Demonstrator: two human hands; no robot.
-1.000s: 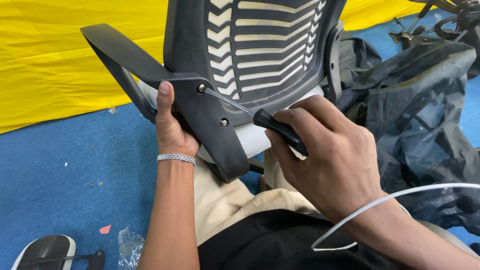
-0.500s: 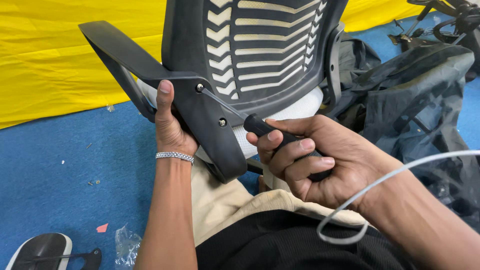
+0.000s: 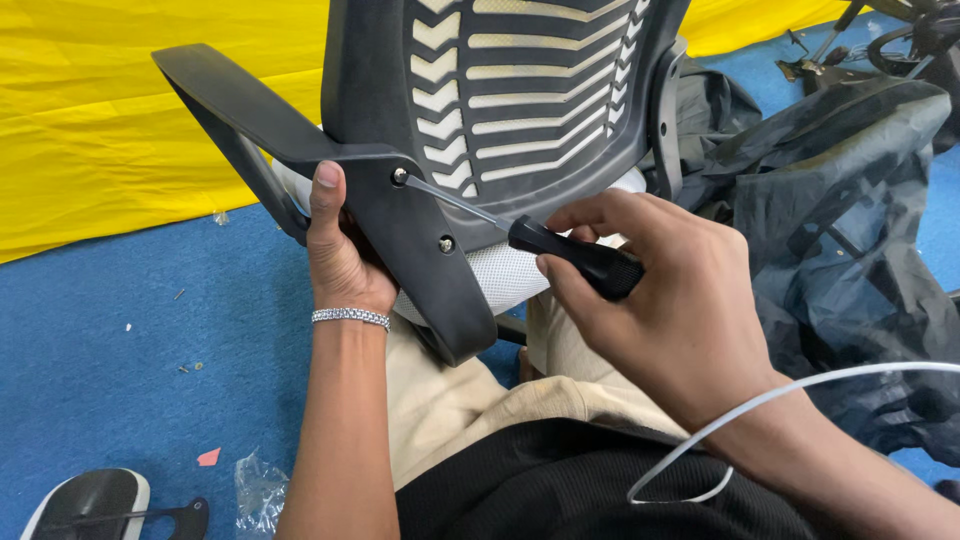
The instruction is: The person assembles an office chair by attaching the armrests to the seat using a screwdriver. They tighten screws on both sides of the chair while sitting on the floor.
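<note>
Since the earlier frame my right hand [image 3: 660, 310] has rotated and brought the screwdriver [image 3: 530, 235] up; its tip now sits in the upper screw [image 3: 400, 177] of the armrest [image 3: 400, 220]. Fingers clamped round the black handle. Long axis runs lower-right to upper-left, tip pointing up-left at the bracket. Left hand [image 3: 340, 250] unchanged, closed round the armrest behind the bracket, thumb up. Lower screw [image 3: 446, 243] untouched. Clear plastic bag [image 3: 258, 490] on the blue floor [image 3: 120, 350], bottom left; black wrap [image 3: 850, 230] at right.
</note>
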